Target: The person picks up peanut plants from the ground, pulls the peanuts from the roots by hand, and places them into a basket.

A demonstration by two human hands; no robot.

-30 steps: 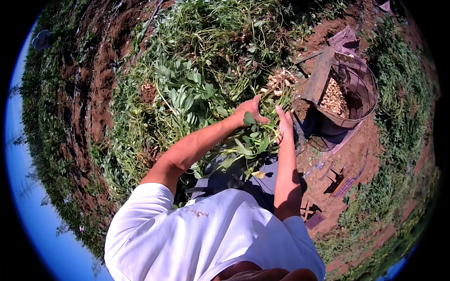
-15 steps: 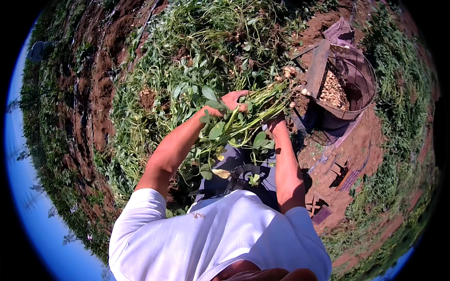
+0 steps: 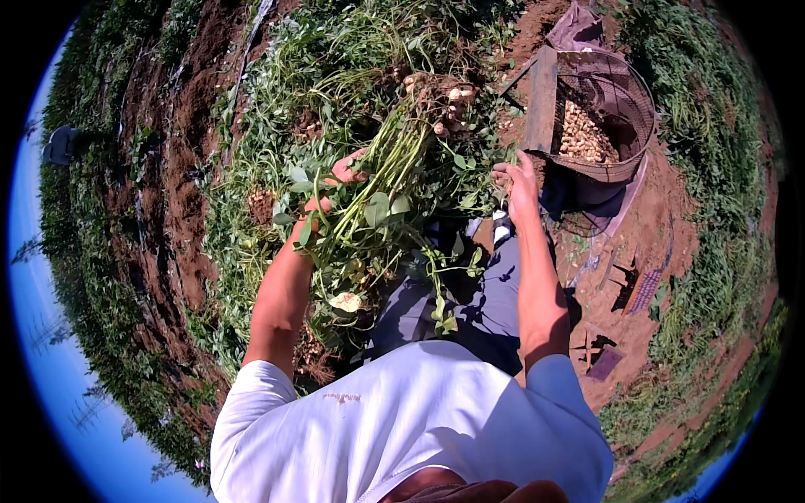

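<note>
A bundle of pulled peanut plants (image 3: 381,180) lies across my left hand (image 3: 345,170), its long green stems running up to roots with pale peanut pods (image 3: 453,105). My left hand closes around the stems from the left; leaves cover part of the palm and fingers. Apart from the bundle, my right hand (image 3: 518,180) is raised beside the basket, fingers loosely bent and spread, with no plant plainly in it. Close to its right stands a round mesh basket (image 3: 641,155), part filled with loose peanuts (image 3: 584,134). A wooden board (image 3: 542,101) is fixed across the basket's left side.
Heaped peanut plants (image 3: 335,75) cover the ground ahead and to the left. Purple cloth (image 3: 577,27) hangs at the basket's far side. On the bare soil to the right lie a purple crate-like piece (image 3: 644,292) and a small dark stool-like object (image 3: 602,359).
My right hand has let go of the stems and moved up toward the basket. My left hand has swung the bundle left, so its pod end now points away from the basket.
</note>
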